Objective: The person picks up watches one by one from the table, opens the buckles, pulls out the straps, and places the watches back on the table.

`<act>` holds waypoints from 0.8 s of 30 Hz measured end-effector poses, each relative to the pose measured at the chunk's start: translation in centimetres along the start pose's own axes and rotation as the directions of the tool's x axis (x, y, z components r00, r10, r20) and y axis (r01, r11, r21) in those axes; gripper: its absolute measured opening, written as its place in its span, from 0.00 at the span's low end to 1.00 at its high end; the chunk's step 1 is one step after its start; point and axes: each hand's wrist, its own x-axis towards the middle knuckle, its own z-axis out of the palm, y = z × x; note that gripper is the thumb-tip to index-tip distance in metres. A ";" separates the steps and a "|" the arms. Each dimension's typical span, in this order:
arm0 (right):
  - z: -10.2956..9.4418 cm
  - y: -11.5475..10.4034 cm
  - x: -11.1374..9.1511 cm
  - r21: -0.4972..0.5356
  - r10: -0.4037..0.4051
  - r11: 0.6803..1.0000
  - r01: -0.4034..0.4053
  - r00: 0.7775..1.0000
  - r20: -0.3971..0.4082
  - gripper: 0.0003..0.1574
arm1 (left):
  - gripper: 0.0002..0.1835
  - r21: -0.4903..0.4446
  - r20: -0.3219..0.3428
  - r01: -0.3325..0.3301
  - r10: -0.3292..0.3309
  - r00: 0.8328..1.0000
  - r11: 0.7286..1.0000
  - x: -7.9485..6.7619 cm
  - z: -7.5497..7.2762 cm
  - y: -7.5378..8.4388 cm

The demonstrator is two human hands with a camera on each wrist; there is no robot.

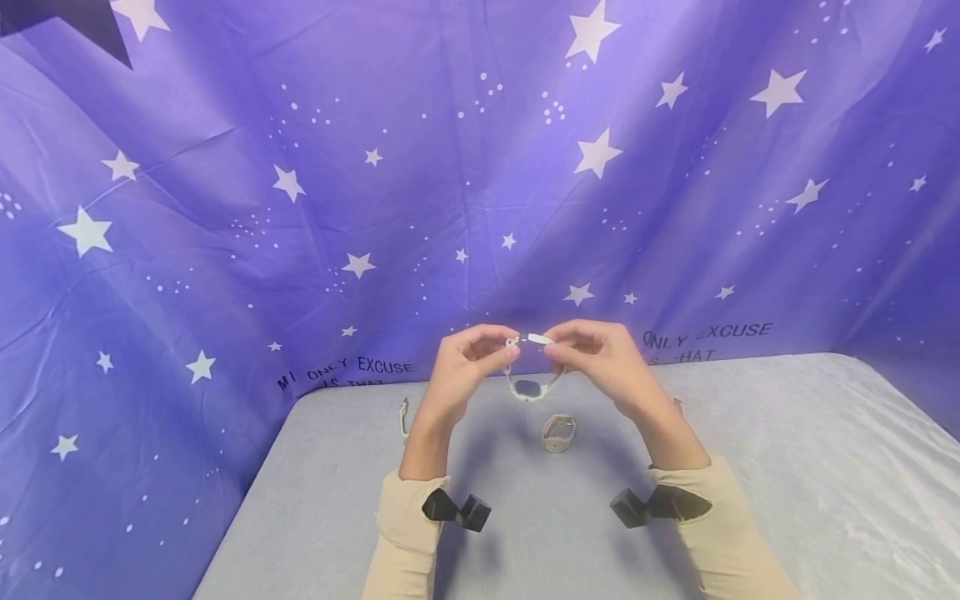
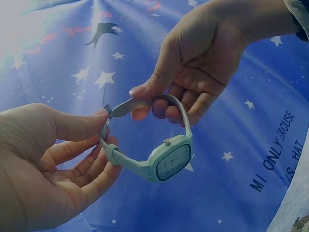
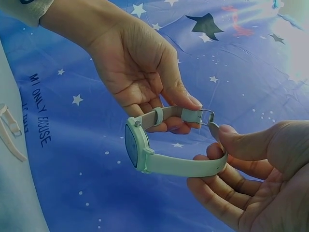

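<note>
While both forearms (image 1: 429, 450) reach forward and angle inward, I see the left hand (image 1: 459, 367) pinching the buckle end of a mint-green, rounded-square wristwatch (image 2: 171, 162), the right hand (image 1: 603, 357) pinching its free strap end, the dial hanging between them above the pale grey cloth-covered surface (image 1: 300, 500).

On watch strap (image 3: 186, 166), lower centre of right wrist view: smooth, leather-like, nearly matt. On buckle (image 3: 211, 117), right of centre: metallic, shiny. On case (image 2: 154, 163), lower centre of left wrist view: smooth, plastic-looking; on dial cover (image 2: 174, 162), glassy. On backdrop (image 1: 465, 167), upper head view: clothlike, creased, satiny. On tablecloth (image 1: 525, 542), bottom: plush, soft.
</note>
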 end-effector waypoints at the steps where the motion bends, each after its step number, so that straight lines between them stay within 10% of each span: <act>1: 0.0 0.0 0.0 0.002 0.000 1.000 0.000 1.000 -0.002 0.15 | 0.14 0.001 0.000 0.001 -0.001 1.000 1.000 0.0 0.0 0.0; 24: 0.0 -0.2 -0.1 0.041 -0.014 0.999 0.016 0.999 -0.043 0.10 | 0.14 -0.001 0.003 0.006 -0.006 1.000 1.000 -0.2 -0.7 0.5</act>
